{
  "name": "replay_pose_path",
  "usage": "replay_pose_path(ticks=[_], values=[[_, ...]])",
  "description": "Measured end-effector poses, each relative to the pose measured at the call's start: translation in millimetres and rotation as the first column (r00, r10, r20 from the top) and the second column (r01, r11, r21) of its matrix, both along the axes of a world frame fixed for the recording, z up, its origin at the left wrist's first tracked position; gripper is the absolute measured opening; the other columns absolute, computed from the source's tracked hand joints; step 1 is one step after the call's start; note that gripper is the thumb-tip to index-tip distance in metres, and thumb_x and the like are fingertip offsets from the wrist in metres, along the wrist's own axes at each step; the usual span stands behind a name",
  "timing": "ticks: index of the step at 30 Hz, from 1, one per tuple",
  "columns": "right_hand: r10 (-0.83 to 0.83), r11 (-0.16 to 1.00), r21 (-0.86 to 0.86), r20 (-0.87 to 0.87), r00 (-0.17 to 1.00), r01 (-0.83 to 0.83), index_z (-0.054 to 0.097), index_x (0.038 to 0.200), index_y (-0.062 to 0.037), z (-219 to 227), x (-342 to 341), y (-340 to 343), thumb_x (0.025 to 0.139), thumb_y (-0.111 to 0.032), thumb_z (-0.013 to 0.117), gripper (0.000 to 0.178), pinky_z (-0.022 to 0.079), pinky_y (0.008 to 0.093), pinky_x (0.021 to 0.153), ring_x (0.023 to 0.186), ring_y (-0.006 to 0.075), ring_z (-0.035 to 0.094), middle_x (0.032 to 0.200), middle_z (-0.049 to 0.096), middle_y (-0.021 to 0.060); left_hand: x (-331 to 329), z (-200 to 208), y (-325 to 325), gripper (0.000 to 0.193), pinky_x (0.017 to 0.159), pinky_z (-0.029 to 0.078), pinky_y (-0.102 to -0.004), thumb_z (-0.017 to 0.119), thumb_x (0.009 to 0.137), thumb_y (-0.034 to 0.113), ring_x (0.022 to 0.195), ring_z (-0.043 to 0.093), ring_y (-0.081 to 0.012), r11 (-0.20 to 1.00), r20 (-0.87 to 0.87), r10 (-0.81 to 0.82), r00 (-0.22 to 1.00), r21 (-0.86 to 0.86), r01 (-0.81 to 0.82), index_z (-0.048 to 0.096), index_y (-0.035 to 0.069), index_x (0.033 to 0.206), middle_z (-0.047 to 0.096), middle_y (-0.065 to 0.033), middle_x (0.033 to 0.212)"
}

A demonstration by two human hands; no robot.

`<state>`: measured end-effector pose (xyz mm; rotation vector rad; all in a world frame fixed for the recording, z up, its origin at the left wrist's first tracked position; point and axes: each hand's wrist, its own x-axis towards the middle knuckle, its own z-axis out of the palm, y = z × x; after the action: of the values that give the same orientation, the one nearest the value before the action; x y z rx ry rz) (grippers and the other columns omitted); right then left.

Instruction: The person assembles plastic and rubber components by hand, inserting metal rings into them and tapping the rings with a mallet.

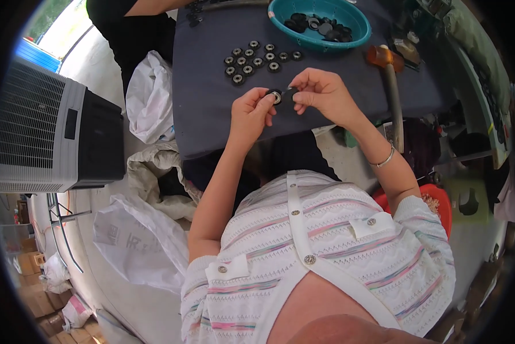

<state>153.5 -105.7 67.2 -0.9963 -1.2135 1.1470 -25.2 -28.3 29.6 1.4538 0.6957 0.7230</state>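
My left hand (pixel 251 117) pinches a small black wheel with a metal bearing (pixel 276 98) in its centre, between thumb and fingers, above the near part of the table. Close beside it, my right hand (pixel 324 96) grips a flat black disc (pixel 290 94) by its edge. Whether the disc touches the wheel I cannot tell. Just beyond my hands, several similar bearing wheels (pixel 247 70) lie in loose rows on the dark tabletop (pixel 203 109). A teal basin (pixel 320 45) behind them contains black and grey round pieces (pixel 326 28).
A mallet (pixel 392 92) with an orange head and wooden handle lies at the table's right. Another person's arm and dark clothing (pixel 111 17) are at the far left. White sacks (pixel 149 97) and a large air cooler (pixel 68 126) stand left; a red container (pixel 444 200) is right.
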Motion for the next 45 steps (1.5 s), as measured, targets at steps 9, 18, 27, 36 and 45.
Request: replay_pose_path(ticks=[9,18,27,36,45], values=[[-0.029,1.000,-0.012,-0.054,0.998,0.029,0.058,0.095,0.0024,13,-24,-25,0.081,0.003,0.062,0.014,0.053,0.0217,0.058,0.064,0.0088,0.060,0.078,0.059,0.0049,-14,25,-44,0.019,0.049,0.040,-0.0177,0.053,0.092,0.016,0.056,0.053,-0.0060,1.000,0.270,0.013,0.963,0.004,-0.014,0.058,-0.001,0.099,0.060,-0.0024,0.071],[-0.056,0.991,0.124,0.020,0.998,0.053,0.057,0.102,0.0028,19,-38,-41,0.081,0.003,0.063,0.022,0.051,0.0212,0.062,0.070,0.0095,0.060,0.081,0.058,0.0046,-23,33,-60,0.019,0.049,0.040,-0.0167,0.068,0.080,0.007,0.057,0.050,-0.0026,0.888,0.230,0.020,0.973,0.442,-0.123,0.056,-0.001,0.091,0.059,0.0000,0.070],[-0.045,0.909,0.398,0.397,0.917,-0.128,0.059,0.103,0.0040,23,-41,-49,0.080,-0.003,0.063,0.024,0.049,0.0253,0.063,0.071,0.0181,0.061,0.087,0.060,0.0112,-45,59,-57,0.020,0.043,0.037,-0.0262,0.071,0.071,0.011,0.046,0.049,-0.0154,0.585,0.013,0.011,1.000,0.811,-0.017,0.053,0.003,0.076,0.052,-0.0044,0.059],[-0.023,0.869,0.473,0.335,0.942,-0.147,0.060,0.093,0.0032,29,-52,-64,0.079,-0.014,0.067,0.023,0.045,0.0264,0.054,0.062,0.0186,0.059,0.076,0.061,0.0091,-45,67,-70,0.031,0.038,0.028,-0.0304,0.067,0.065,0.017,0.038,0.036,-0.0197,0.367,0.126,-0.114,0.986,0.927,-0.076,0.038,0.008,0.057,0.038,-0.0036,0.051],[0.251,0.893,0.397,-0.049,0.967,-0.211,0.061,0.089,0.0073,29,-61,-76,0.082,-0.012,0.067,0.022,0.046,0.0233,0.052,0.059,0.0128,0.058,0.073,0.060,0.0081,-42,84,-81,0.030,0.038,0.029,-0.0281,0.066,0.058,0.015,0.038,0.036,-0.0180,0.280,0.171,-0.199,0.965,0.953,-0.111,0.038,0.007,0.051,0.035,-0.0026,0.051]])
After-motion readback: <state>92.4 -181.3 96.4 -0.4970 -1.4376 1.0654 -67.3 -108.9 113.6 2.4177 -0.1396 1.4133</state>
